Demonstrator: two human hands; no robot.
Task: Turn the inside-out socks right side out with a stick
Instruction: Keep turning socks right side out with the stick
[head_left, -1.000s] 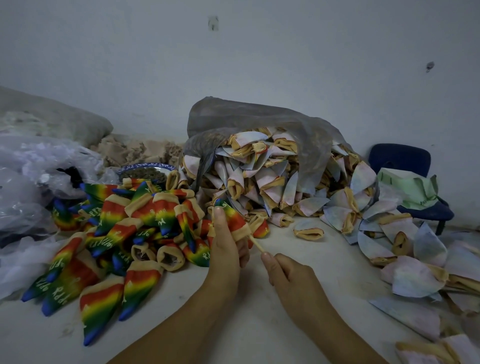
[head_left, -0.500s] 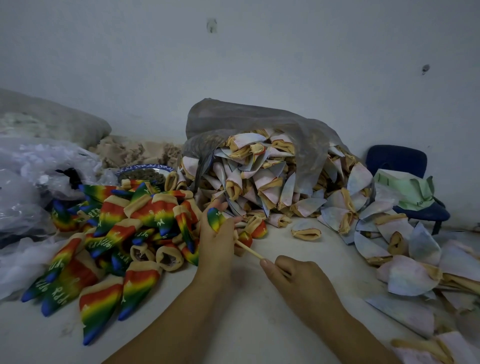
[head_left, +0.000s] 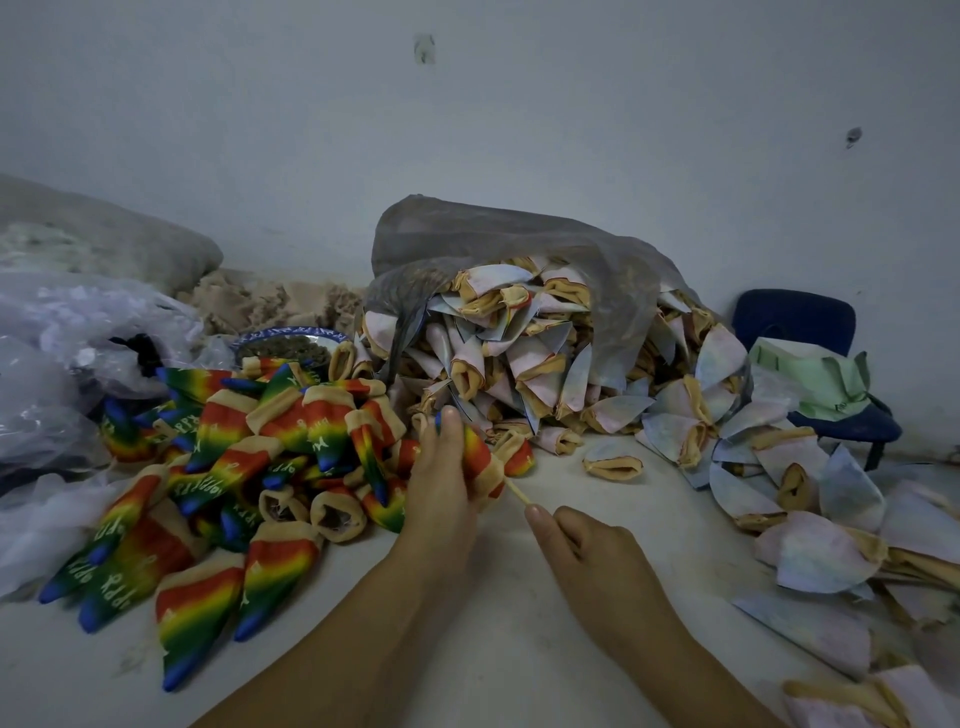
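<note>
Left hand: the left hand (head_left: 441, 493) is clenched round the rainbow-striped fabric sock (head_left: 480, 460), thumb up by its blue toe, just in front of the grey translucent plastic bag (head_left: 493, 244).
Right hand: the right hand (head_left: 592, 556) pinches the thin pale wooden stick (head_left: 518, 491), in front of the bag.
Around: a heap of rainbow socks (head_left: 234, 467) lies left of the bag; pale inside-out socks (head_left: 519, 358) spill from it; a dark blue chair (head_left: 795, 322) stands to its right.
Sock: colours outward, with the stick entering its tan cuff.

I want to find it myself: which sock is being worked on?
Find the rainbow sock pile on the left. At its right edge, the left hand grips one rainbow sock. Only this one has a stick poking from its tan cuff, pinched by the right hand.
</note>
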